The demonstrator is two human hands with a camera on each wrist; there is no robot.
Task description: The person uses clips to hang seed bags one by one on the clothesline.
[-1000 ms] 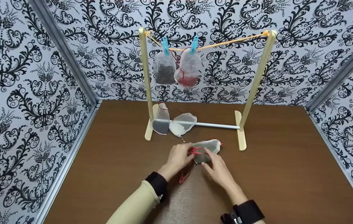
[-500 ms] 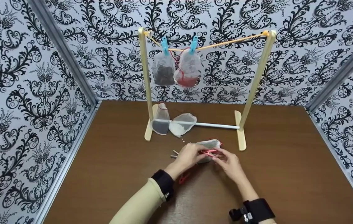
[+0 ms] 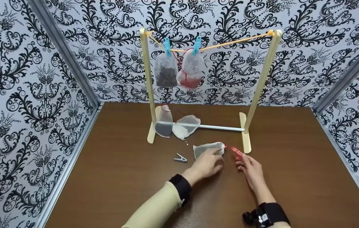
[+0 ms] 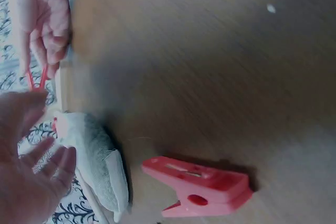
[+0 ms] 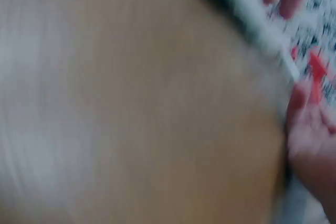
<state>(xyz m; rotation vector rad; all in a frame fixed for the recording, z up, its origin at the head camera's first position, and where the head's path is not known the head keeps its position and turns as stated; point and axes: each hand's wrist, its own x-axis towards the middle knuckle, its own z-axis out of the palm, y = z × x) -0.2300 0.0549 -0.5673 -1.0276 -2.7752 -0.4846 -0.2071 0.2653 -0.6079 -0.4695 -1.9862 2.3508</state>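
Here the left hand (image 3: 207, 164) rests flat-fingered on the mesh pouch (image 3: 205, 148), while the right hand (image 3: 251, 167) pinches a red clothespin (image 3: 237, 152).

L arm (image 3: 157, 207): beige sleeve w/ black cuff; R wrist (image 3: 269, 213): black strap w/ small black camera mount.

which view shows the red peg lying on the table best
The left wrist view: the red peg lies close and sharp on the table, beside the mesh bag. In the head view the left arm seems to hide it. The right wrist view is blurred and shows only a red peg at the right hand.
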